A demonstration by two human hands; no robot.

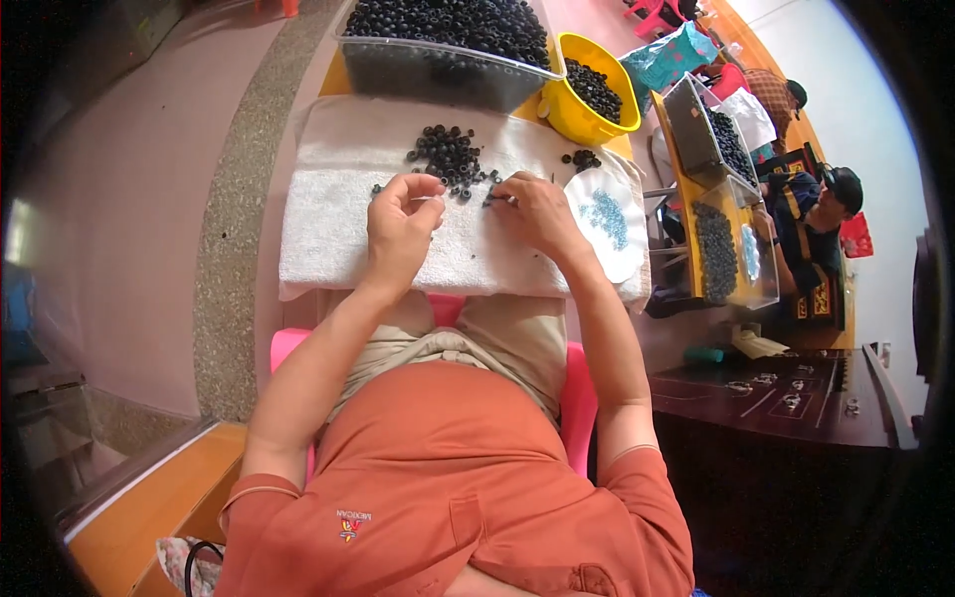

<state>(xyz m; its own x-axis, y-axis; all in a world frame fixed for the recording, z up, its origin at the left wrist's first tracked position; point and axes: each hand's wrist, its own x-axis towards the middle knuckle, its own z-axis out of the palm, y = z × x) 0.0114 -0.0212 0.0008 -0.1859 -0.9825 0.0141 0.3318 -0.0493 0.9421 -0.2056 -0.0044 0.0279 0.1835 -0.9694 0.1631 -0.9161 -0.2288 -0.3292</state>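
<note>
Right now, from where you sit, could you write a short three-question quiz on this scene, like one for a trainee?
1. What colour is the tub beside the clear box?
2. Which is nearer the round white plate: the left hand or the right hand?
3. True or false: a loose pile of small black pieces lies on the white towel.

Key: 1. Yellow. 2. The right hand. 3. True.

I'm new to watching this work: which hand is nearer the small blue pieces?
Right. The right hand is just to the left of the blue pieces; the left hand is farther left, beyond the right hand.
</note>
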